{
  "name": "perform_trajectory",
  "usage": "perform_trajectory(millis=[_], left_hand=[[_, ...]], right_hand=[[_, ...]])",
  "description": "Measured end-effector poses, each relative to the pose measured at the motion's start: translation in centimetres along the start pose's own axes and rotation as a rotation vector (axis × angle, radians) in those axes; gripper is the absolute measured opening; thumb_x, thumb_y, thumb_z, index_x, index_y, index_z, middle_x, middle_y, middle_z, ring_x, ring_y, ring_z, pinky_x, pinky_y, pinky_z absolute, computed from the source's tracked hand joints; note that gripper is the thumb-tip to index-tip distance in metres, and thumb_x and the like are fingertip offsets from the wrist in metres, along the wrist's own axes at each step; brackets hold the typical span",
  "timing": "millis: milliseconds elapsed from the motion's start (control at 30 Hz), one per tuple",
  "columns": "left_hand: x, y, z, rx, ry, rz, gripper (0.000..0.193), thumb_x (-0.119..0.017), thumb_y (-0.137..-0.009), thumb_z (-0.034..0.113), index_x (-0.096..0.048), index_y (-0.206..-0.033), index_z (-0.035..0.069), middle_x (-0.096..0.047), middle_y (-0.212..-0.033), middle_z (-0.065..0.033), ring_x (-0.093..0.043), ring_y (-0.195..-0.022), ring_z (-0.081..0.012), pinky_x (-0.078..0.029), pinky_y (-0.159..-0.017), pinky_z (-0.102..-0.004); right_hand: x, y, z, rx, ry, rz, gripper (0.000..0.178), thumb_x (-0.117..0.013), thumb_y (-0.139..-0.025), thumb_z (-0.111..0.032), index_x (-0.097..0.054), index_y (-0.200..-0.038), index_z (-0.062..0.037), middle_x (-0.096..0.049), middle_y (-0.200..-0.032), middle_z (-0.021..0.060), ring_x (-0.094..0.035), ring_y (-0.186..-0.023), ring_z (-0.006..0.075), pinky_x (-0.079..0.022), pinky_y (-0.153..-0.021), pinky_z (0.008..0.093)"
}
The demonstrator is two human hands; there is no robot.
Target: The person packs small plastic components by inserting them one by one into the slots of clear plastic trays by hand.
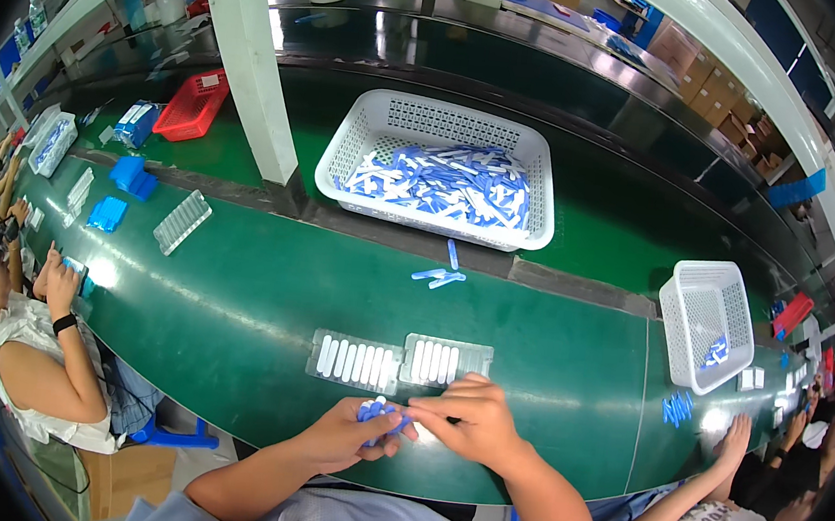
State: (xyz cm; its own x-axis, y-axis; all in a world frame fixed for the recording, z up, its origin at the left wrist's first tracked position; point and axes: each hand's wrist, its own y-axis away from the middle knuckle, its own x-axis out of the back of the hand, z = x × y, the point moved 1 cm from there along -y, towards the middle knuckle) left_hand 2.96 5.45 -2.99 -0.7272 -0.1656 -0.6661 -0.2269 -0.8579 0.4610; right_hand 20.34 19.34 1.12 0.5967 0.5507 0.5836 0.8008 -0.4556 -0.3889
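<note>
My left hand [345,436] is closed around a bunch of small blue-and-white plastic sticks [380,413], their ends poking up between thumb and fingers. At the right side of that bunch, my right hand [467,421] is pinched; what sits between its fingertips is hidden. Just beyond both hands lie two clear plastic trays on the green table. The left tray [355,362] has a row of white sticks across nearly all its width. In the right tray [446,356], sticks fill the left part, while slots at the right are bare.
A large white basket [431,224] heaped with blue-and-white sticks stands ahead, with a few loose sticks [439,277] before it. Another white basket [674,315] is at right. Blue packs [107,214] and a clear tray [182,222] lie left. Co-workers sit on both sides.
</note>
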Motion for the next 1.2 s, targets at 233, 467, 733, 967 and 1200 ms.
perform_trajectory(millis=[233, 467, 733, 967, 1200], left_hand=[[0.4, 0.2, 0.6, -0.078, 0.016, 0.041, 0.028, -0.059, -0.106, 0.018, -0.064, -0.124, -0.003, -0.069, -0.108, -0.0089, -0.056, -0.076, -0.0114, -0.034, -0.054, -0.0228], [0.4, 0.2, 0.7, -0.066, 0.025, 0.085, 0.03, -0.059, -0.106, 0.019, -0.063, -0.126, -0.003, -0.07, -0.108, -0.0097, -0.057, -0.074, -0.0111, -0.032, -0.053, -0.0225], [1.2, 0.4, 0.7, -0.013, 0.108, 0.129, 0.029, -0.057, -0.107, 0.019, -0.062, -0.125, -0.003, -0.069, -0.106, -0.0111, -0.056, -0.072, -0.0111, -0.03, -0.05, -0.022], [1.0, 0.2, 0.6, 0.013, 0.136, 0.132, 0.031, -0.058, -0.107, 0.019, -0.06, -0.128, -0.004, -0.068, -0.105, -0.0105, -0.056, -0.072, -0.0112, -0.031, -0.05, -0.0215], [1.6, 0.1, 0.4, 0.022, 0.235, 0.18, 0.035, -0.061, -0.105, 0.021, -0.059, -0.132, -0.002, -0.067, -0.107, -0.008, -0.056, -0.076, -0.0101, -0.033, -0.05, -0.0208]], right_hand=[[4.2, 0.2, 3.6, -0.241, 0.182, 0.477, 0.007, -0.083, -0.082, -0.011, -0.081, -0.087, -0.0065, -0.068, -0.062, 0.0045, -0.057, -0.05, 0.0153, -0.043, -0.059, 0.0312], [3.0, 0.8, 3.3, -0.228, 0.425, -0.077, 0.02, -0.079, -0.087, -0.03, -0.083, -0.097, -0.014, -0.074, -0.072, 0.0061, -0.067, -0.062, 0.0252, -0.05, -0.061, 0.0371], [5.9, 1.2, 3.1, -0.522, 0.12, -0.37, 0.031, -0.077, -0.089, -0.029, -0.078, -0.118, -0.0211, -0.07, -0.07, 0.0114, -0.063, -0.058, 0.0252, -0.049, -0.059, 0.0365], [6.6, 1.4, 3.7, -0.495, 0.14, -0.402, 0.045, -0.077, -0.088, -0.035, -0.071, -0.131, -0.0246, -0.065, -0.064, 0.0087, -0.06, -0.056, 0.0269, -0.047, -0.057, 0.0382], [7.2, 1.3, 2.7, -0.525, 0.066, -0.581, 0.061, -0.076, -0.089, -0.037, -0.058, -0.147, -0.0261, -0.062, -0.062, 0.0075, -0.053, -0.051, 0.0231, -0.043, -0.055, 0.0372]])
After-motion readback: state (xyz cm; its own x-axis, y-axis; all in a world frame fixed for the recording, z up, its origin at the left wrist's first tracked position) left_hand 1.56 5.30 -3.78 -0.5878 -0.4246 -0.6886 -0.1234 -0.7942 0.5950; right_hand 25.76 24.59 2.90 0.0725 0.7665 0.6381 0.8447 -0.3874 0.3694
